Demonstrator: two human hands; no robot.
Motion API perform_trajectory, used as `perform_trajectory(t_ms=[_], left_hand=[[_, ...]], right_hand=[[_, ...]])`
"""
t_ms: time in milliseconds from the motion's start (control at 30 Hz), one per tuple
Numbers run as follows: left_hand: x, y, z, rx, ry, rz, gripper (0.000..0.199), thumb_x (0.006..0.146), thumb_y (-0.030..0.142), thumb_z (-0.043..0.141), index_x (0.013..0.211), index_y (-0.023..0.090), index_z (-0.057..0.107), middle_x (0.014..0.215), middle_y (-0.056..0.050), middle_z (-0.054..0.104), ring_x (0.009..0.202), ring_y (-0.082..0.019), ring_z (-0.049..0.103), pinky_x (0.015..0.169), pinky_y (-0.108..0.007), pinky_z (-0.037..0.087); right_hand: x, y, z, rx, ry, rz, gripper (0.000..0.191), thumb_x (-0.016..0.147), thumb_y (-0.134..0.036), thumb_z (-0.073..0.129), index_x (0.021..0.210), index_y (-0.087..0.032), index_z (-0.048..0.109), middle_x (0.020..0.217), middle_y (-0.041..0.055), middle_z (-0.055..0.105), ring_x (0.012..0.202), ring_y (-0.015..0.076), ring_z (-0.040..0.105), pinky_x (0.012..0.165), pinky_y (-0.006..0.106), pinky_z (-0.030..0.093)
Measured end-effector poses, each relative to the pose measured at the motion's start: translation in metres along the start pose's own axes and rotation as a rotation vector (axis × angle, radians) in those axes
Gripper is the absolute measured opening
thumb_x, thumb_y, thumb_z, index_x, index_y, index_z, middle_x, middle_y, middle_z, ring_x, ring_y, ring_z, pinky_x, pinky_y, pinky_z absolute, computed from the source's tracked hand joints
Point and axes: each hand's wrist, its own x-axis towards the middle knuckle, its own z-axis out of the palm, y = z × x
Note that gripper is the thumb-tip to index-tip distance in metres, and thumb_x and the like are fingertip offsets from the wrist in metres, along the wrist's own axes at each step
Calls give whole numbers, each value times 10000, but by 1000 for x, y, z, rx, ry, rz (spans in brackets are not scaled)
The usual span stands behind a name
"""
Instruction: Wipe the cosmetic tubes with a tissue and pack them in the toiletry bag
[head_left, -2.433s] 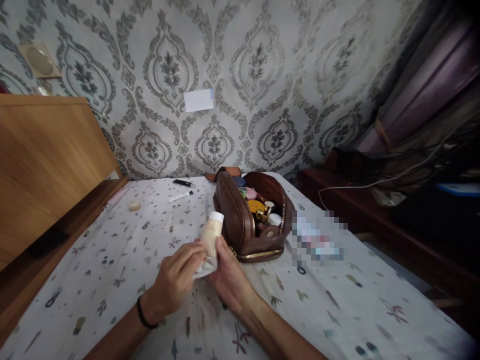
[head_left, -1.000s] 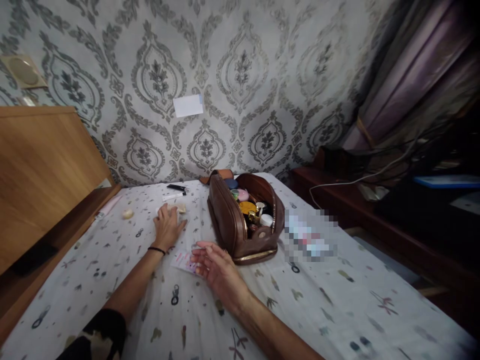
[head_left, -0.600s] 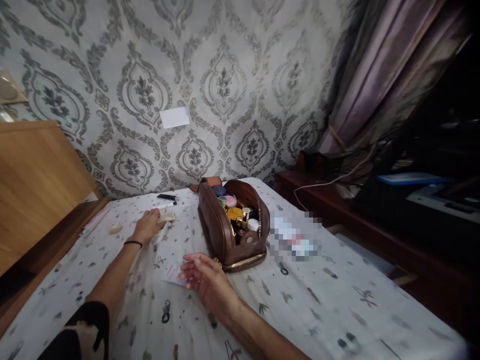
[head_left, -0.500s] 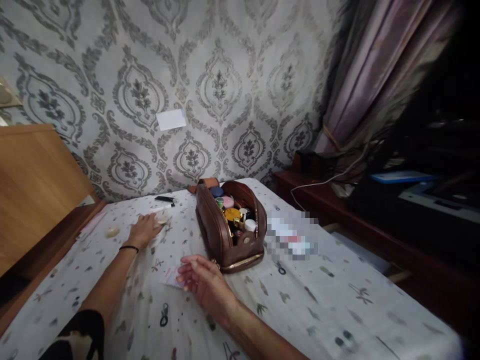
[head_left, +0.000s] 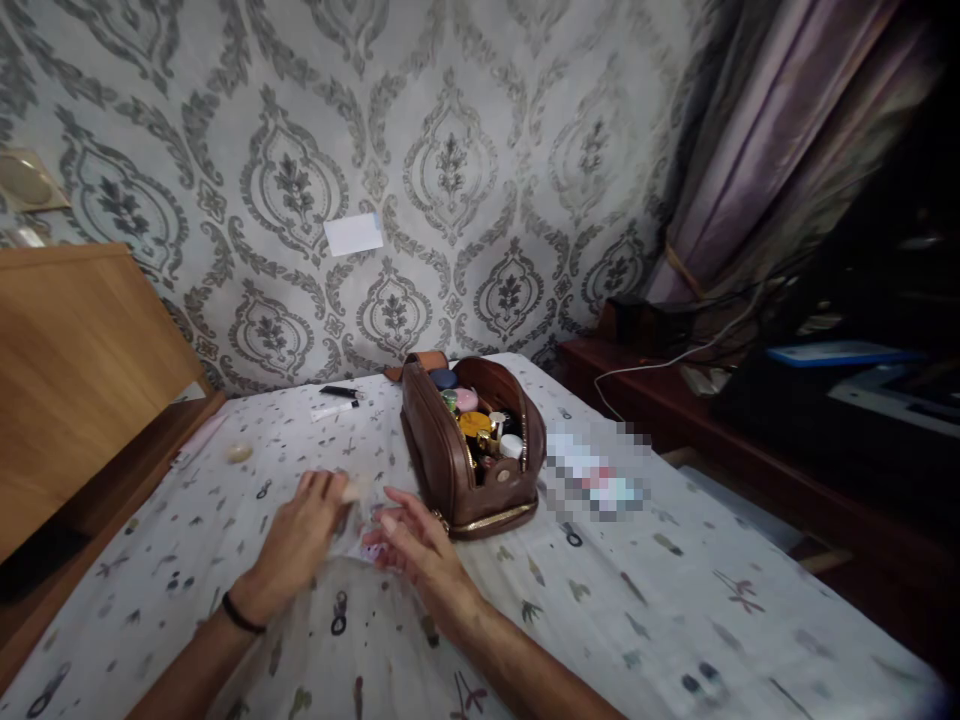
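My left hand (head_left: pixel 304 525), with a dark band on its wrist, is closed on a small beige piece (head_left: pixel 351 493) that looks like a makeup sponge. My right hand (head_left: pixel 420 550) holds a thin clear plastic packet (head_left: pixel 367 548) with pinkish print, its fingers curled at the packet's edge. Both hands are close together over the sheet. A similar beige piece (head_left: pixel 238 453) lies farther left. Just beyond my right hand stands a brown cosmetic bag (head_left: pixel 442 450), unzipped and filled with several jars and bottles, among them a yellow-lidded jar (head_left: pixel 475 426).
A black pen-like item (head_left: pixel 341 391) and a white tube (head_left: pixel 334 410) lie at the back of the patterned sheet (head_left: pixel 600 640). A blurred item (head_left: pixel 596 475) is right of the bag. Wooden furniture (head_left: pixel 75 370) borders the left; a dark red table (head_left: pixel 592 375) with cables is at right.
My left hand has come back toward me and to the right, bringing the beige piece from the sheet to the packet. My right hand stays at the packet. The view has shifted slightly.
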Motion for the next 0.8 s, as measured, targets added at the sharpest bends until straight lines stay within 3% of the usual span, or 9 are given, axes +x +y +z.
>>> perform_trajectory(t_ms=[100, 200, 300, 400, 500, 633, 700, 800], left_hand=[[-18, 32, -12, 43, 6, 112, 446, 906, 68, 433, 1321, 215, 504, 1159, -104, 619, 1125, -270, 564, 674, -314, 579], [-27, 49, -20, 54, 41, 188, 538, 852, 5, 421, 1347, 199, 498, 1212, -126, 615, 1145, -284, 571, 695, -324, 593], [-32, 49, -26, -26, 61, 229, 669, 810, -36, 396, 1421, 228, 457, 1247, -120, 619, 1203, -280, 561, 753, -313, 601], [-37, 37, -34, -199, 84, 247, 750, 795, -59, 348, 1467, 263, 430, 1366, -110, 583, 1271, -244, 544, 904, -325, 586], [-40, 26, -47, -354, 146, 172, 669, 847, -31, 320, 1409, 276, 513, 1401, -100, 571, 1262, -217, 574, 990, -341, 556], [-35, 36, -60, -493, 355, 40, 390, 959, 91, 363, 1179, 241, 648, 1226, -106, 645, 1078, -201, 657, 862, -304, 578], [-29, 52, -57, -509, 426, 62, 297, 977, 135, 404, 1114, 223, 653, 1154, -106, 666, 1046, -208, 652, 848, -327, 561], [-21, 69, -46, -431, 414, 205, 203, 966, 174, 474, 1037, 216, 660, 1023, -81, 709, 1027, -245, 631, 947, -443, 478]], right_hand=[[2, 6, -4, -74, -29, 0, 652, 654, -560, 871, 1174, -235, 650, 985, 26, 670, 781, 190, 701, 623, 282, 510], [4, 12, -10, -152, -29, 1, 647, 690, -600, 827, 1194, -239, 642, 875, 6, 671, 684, 167, 654, 565, 273, 499], [7, 14, -15, -219, 22, -56, 594, 713, -570, 823, 1188, -245, 673, 845, -3, 648, 667, 148, 610, 558, 256, 488], [7, 14, -18, -269, 17, -87, 570, 697, -553, 839, 1151, -231, 718, 867, 17, 661, 692, 160, 598, 582, 267, 490], [6, 13, -19, -303, 54, -114, 571, 690, -556, 842, 1138, -215, 746, 922, 49, 692, 799, 202, 619, 687, 307, 514], [1, 8, -11, -325, 48, -100, 573, 679, -556, 844, 1125, -203, 767, 1043, 83, 729, 930, 251, 638, 833, 361, 508], [-2, 5, -4, -334, -59, -109, 497, 699, -531, 833, 1075, -209, 786, 993, 66, 748, 916, 252, 648, 853, 366, 502], [-6, 0, 3, -352, -204, -167, 339, 715, -477, 829, 931, -216, 810, 852, 27, 758, 851, 238, 657, 840, 349, 498]])
